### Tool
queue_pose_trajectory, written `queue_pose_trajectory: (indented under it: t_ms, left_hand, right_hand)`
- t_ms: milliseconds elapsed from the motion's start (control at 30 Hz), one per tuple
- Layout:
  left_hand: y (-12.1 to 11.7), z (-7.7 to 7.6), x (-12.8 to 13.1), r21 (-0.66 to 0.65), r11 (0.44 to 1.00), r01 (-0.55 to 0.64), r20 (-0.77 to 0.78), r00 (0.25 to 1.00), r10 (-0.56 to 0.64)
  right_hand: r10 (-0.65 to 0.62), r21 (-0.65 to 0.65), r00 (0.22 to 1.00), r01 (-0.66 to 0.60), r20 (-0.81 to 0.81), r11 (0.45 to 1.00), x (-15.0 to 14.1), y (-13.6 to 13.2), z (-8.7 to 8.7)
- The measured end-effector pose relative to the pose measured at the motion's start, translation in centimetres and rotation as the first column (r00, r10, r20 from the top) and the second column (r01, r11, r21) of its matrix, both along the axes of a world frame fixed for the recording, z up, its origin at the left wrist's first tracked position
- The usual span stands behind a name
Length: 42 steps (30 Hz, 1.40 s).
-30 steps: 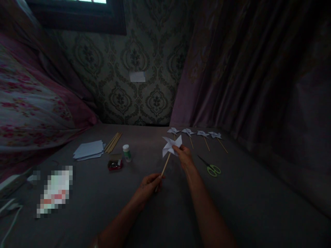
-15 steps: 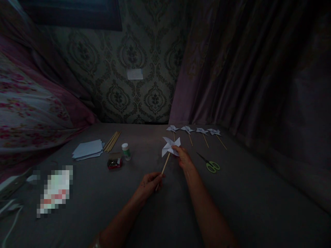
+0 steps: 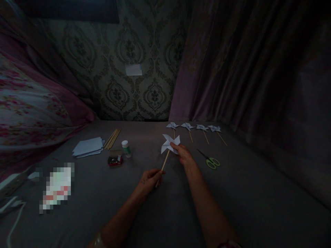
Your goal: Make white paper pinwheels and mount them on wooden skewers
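Note:
A white paper pinwheel [image 3: 167, 143] on a thin wooden stick [image 3: 166, 160] is held up over the grey-covered surface, tilted away to the right. My left hand [image 3: 150, 181] is closed round the lower part of the stick. My right hand [image 3: 183, 153] pinches the pinwheel near its centre, thumb in front; its other fingers are partly hidden behind the paper. Several finished-looking pinwheels [image 3: 187, 127] lie in a row at the back right. Scissors with green handles [image 3: 212, 163] lie to the right of my right hand.
At left are a stack of white paper [image 3: 88, 147], a bundle of wooden sticks [image 3: 112, 139], a white-capped bottle [image 3: 126, 148] and a small red box [image 3: 115, 160] of metal bits. A power strip [image 3: 16, 181] with a cable lies far left, beside a pixelated patch. Curtains flank the patterned wall.
The view has shifted slightly, so most things sit a little higher. My right thumb now lies over the pinwheel's centre; my left hand keeps its hold on the stick.

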<state>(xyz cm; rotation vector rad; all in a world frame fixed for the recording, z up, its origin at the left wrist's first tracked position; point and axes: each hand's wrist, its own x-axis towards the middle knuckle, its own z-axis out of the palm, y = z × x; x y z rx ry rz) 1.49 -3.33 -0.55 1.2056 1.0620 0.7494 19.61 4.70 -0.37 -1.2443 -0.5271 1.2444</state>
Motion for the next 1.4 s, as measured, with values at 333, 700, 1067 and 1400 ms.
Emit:
queue_pose_trajectory:
  t_ms: [333,700,1067,1400]
  left_hand:
    - [0.3,-0.3,-0.4,-0.017,1.000,-0.010,-0.008,1.000,0.010]
    - [0.4,-0.2,-0.4,-0.081,0.997,-0.018,0.084,0.996,0.025]
    - [0.3,0.7,-0.5,-0.156,0.987,-0.048,0.175,0.982,0.075]
    - [0.2,1.0,-0.5,-0.184,0.982,-0.030,0.222,0.972,0.071]
  right_hand:
    - [0.048,-0.089,0.998,-0.045,0.031,0.995,0.4,-0.1,0.0]
    - [0.076,-0.076,0.995,-0.071,0.059,0.995,0.5,0.3,-1.2]
    - [0.096,-0.020,0.995,-0.096,0.006,0.995,0.0,0.2,-1.5]
    - [0.088,-0.011,0.995,-0.088,-0.039,0.996,-0.5,0.0,-1.1]
